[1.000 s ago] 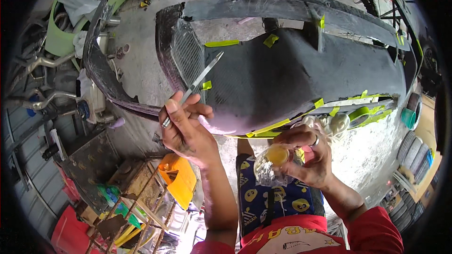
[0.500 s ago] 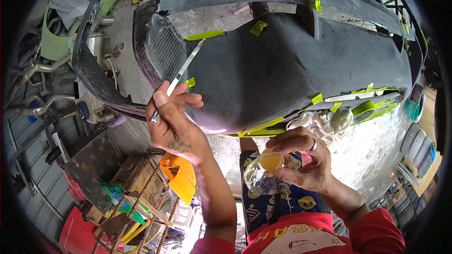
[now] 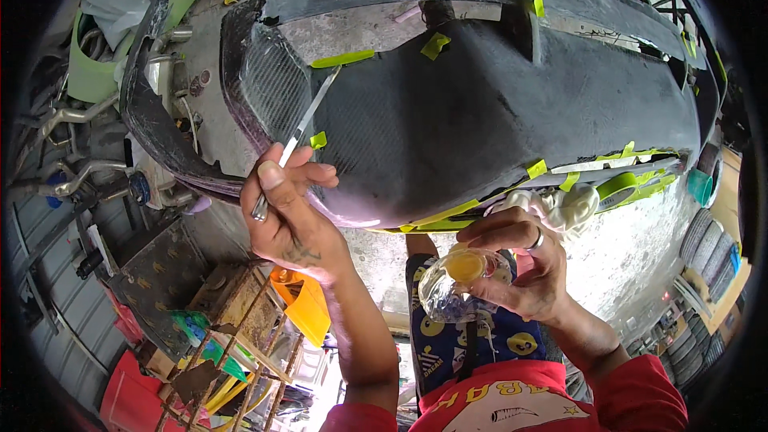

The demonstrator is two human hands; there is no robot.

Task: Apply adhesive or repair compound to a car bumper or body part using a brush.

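Between the thumb and fingers of my left hand (image 3: 290,200) is a slender silvery-white stick (image 3: 310,116). Its long end slants up and away over the panel, and its short metallic end shows below the thumb; I cannot tell whether it is a brush or a stirrer. My right hand (image 3: 524,268) grips a clear plastic cup (image 3: 440,292) tilted before my lap, with something yellowish (image 3: 466,266) in it. Beyond both hands lies a big dark grey car bumper (image 3: 432,120) with a carbon-weave patch at its left. Strips of yellow-green tape (image 3: 342,59) stick to its edges.
White crumpled cloth or gloves (image 3: 552,210) lie at the bumper's near edge. A rusty metal rack (image 3: 232,352) and an orange-yellow container (image 3: 306,304) stand at lower left. Metal pipes (image 3: 76,176) crowd the left side. Stacked tyres (image 3: 708,260) are at the right.
My left hand has shifted slightly left and down with the stick. The cup in my right hand has tipped a little. Both holds are unchanged.
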